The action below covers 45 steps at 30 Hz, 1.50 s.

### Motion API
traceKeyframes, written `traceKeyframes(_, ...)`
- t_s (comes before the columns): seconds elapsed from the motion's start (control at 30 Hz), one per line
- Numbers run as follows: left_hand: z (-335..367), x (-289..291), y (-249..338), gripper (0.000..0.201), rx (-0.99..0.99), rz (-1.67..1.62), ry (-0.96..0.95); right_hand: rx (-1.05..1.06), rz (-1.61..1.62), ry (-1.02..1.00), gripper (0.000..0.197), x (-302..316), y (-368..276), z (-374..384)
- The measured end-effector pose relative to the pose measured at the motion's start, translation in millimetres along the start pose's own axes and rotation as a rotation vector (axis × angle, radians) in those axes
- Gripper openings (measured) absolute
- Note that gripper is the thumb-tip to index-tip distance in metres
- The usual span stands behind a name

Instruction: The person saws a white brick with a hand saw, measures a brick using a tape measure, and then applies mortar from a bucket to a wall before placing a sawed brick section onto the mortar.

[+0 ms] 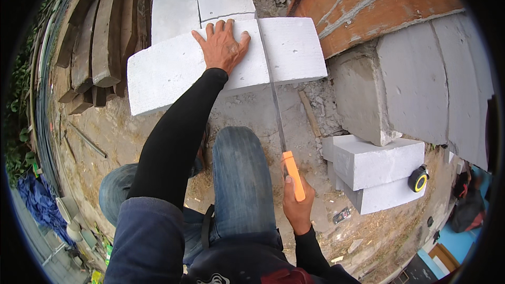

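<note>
I see the saw (278, 115) at the white block (168, 71), long axis crossing it, tip far and slightly left; the right hand (299, 205) clamps fingers round its handle (292, 174), the left hand (225, 47) spreads fingers on the block.

A matt, chalky, finely pitted face is shown by the white block (168, 71). The saw blade (278, 110) is made of smooth grey metal, its handle (294, 176) of what looks like plastic. Rough, weathered wood is seen in the stacked beams (109, 37), faded denim in the jeans (239, 173).
</note>
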State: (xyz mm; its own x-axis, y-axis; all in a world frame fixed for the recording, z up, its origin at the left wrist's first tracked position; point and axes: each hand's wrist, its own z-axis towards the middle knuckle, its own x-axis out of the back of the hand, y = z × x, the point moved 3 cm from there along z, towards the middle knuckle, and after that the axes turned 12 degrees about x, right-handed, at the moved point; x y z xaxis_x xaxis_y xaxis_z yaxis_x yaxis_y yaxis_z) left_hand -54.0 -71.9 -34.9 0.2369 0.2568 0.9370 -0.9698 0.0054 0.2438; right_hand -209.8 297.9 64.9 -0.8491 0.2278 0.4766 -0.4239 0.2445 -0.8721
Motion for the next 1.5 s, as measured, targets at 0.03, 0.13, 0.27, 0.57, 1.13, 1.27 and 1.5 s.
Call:
traceKeyframes(0.03, 3, 4, 4, 0.066, -0.004, 0.003, 0.002, -0.001, -0.028, 0.008, 0.026, 16, 10, -43)
traceKeyframes(0.13, 1, 4, 3, 0.067, 0.003, 0.035, 0.007, -0.041, -0.039, -0.017, 0.024, 25, 9, -59)
traceKeyframes(0.27, 8, -4, 0, 0.069, -0.034, 0.039, 0.066, 0.02, 0.077, -0.013, 0.029, -9, -21, 75)
traceKeyframes(0.57, 3, -5, -2, 0.07, -0.038, 0.04, 0.056, 0.036, -0.027, -0.01, 0.029, 21, 42, -86)
traceKeyframes(1.13, 10, -11, -9, 0.072, -0.072, 0.078, 0.1, 0.138, 0.062, 0.041, 0.032, -25, 99, -10)
traceKeyframes(1.27, 13, -18, -12, 0.073, -0.071, 0.051, 0.063, 0.14, 0.106, 0.048, 0.027, -45, 55, 66)
traceKeyframes(1.5, 14, -13, -7, 0.07, -0.088, 0.051, 0.022, 0.162, 0.027, -0.002, 0.03, -15, 136, -89)
